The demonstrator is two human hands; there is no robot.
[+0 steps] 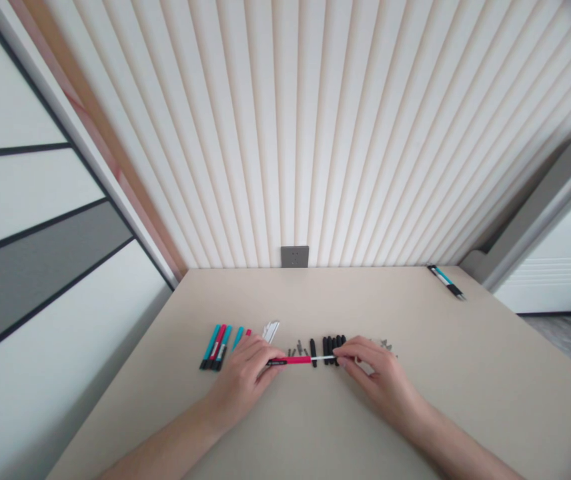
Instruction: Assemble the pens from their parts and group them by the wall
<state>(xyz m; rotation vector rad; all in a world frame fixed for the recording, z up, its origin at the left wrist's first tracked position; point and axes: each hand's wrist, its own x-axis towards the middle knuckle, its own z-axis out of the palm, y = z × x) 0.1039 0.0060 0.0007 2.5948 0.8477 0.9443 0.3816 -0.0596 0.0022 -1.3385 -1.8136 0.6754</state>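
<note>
My left hand (246, 377) pinches the dark end of a red pen barrel (293, 360) lying level just above the beige table (315, 427). A thin white refill (323, 358) sticks out of the barrel's right end, and my right hand (375, 373) pinches its far end. Both hands are closed on the pen. Behind it lie several black pen caps (333, 344) and small grey tips (298, 348).
Teal and red pens (218, 345) lie in a row left of my left hand, with white refills (270, 330) beside them. Another teal and black pen (446, 281) rests at the far right table edge. A grey wall socket (294, 256) sits in the ribbed wall.
</note>
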